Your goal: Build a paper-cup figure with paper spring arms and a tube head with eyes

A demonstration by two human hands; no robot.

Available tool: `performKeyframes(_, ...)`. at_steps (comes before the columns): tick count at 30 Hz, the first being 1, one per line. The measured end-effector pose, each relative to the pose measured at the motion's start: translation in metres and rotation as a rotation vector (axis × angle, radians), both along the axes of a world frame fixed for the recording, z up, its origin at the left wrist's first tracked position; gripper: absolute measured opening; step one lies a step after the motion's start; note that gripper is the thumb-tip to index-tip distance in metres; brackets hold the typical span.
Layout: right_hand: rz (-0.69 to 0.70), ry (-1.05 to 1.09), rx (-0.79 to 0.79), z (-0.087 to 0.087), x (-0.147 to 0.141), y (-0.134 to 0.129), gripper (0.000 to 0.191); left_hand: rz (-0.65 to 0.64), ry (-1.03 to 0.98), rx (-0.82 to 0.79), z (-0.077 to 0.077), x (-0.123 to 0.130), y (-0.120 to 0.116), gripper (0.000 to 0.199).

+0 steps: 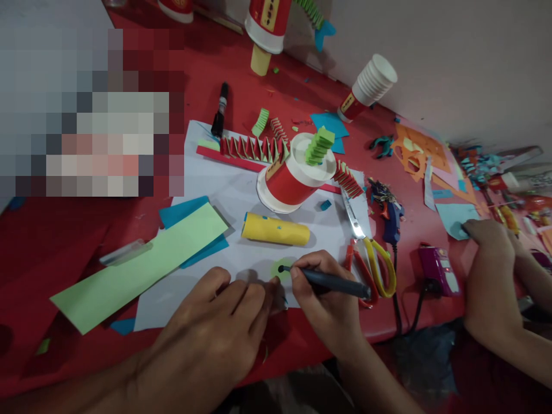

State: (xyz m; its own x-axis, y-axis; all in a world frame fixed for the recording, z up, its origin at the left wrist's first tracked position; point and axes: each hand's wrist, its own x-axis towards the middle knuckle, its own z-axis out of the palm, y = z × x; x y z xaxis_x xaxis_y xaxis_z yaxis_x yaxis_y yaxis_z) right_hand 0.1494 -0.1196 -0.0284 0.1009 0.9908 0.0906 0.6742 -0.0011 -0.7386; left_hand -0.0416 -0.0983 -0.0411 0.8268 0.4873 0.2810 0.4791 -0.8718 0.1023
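Note:
My right hand (330, 293) grips a dark marker (332, 282), whose tip touches a black spot on a small pale green piece (282, 269) on the white paper (172, 299). Beside it, my left hand (219, 322) rests with fingers curled, the fingertips at the left edge of that piece; what lies beneath them is hidden. Just beyond the hands a yellow paper roll (276, 229) lies on its side. Behind the roll stands an upturned red and white paper cup (287, 184) with folded strips attached. A long green strip (146, 270) lies over blue paper at the left.
Scissors (371, 259) with red and yellow handles lie right of my right hand. Beyond are a purple box (440, 270) with a cable, stacked cups (368, 86), and a black marker (221, 109). Another person's arm (495, 282) reaches in at the right.

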Motion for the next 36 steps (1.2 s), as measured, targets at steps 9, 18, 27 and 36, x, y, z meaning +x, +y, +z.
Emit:
performKeyframes(9, 0.017, -0.019, 0.003, -0.0015, 0.0013, -0.0006, 0.005, 0.0, -0.002, -0.001, -0.0002, -0.0004, -0.0008, 0.023)
performKeyframes(18, 0.042, -0.046, 0.006, 0.001, 0.0007, 0.0019, 0.006, -0.012, -0.018, -0.013, 0.0004, 0.001, 0.001, 0.022)
performKeyframes(27, 0.001, -0.045, 0.01, -0.0003, -0.0007, 0.0018, 0.005, -0.017, -0.006, -0.001, -0.0012, -0.0007, 0.0006, 0.023)
performKeyframes(36, 0.015, 0.054, -0.021, 0.0002, 0.0017, -0.0018, 0.005, -0.003, 0.022, 0.007, -0.002, -0.0017, 0.0001, 0.023)
